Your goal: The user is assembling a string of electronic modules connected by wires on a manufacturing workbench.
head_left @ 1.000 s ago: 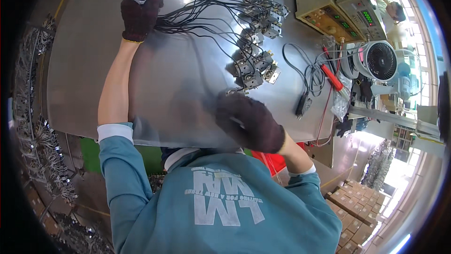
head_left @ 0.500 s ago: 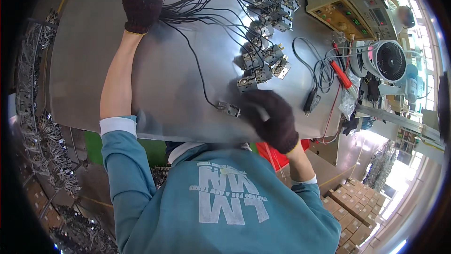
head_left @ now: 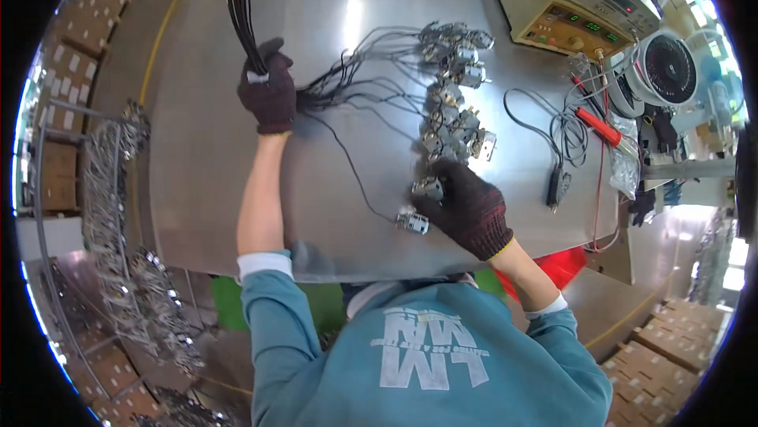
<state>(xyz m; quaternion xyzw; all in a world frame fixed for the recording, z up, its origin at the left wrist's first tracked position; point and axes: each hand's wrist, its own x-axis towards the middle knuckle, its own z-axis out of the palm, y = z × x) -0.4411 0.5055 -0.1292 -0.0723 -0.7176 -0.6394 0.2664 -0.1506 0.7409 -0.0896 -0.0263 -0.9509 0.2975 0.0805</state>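
My left hand point(head_left: 268, 97), in a dark knitted glove, is closed around a bundle of black cables point(head_left: 243, 23) with pale ends fanning out beyond the fist. From the fist's other side, the cables spread right to a cluster of small metal-cased parts point(head_left: 448, 115). In a matching glove, my right hand point(head_left: 472, 212) has its thumb and fingers around one small metal-cased part point(head_left: 427, 188) at the cluster's near end. Just below it, another metal-cased part point(head_left: 412, 222) lies apart on the table, on its own single cable. The right fingertips are partly hidden.
The metal tabletop point(head_left: 213, 182) carries bench instruments point(head_left: 564, 13) with lit displays at the far right. Beside them are a small fan point(head_left: 667, 70), a red-handled probe point(head_left: 598, 125) and a coiled grey cord point(head_left: 564, 131). Racks of hanging parts point(head_left: 110, 190) stand at left.
My right hand has moved from the table's near side to the cluster's near end and closed on a metal-cased part. The whole view has shifted; my left hand still grips the bundle.
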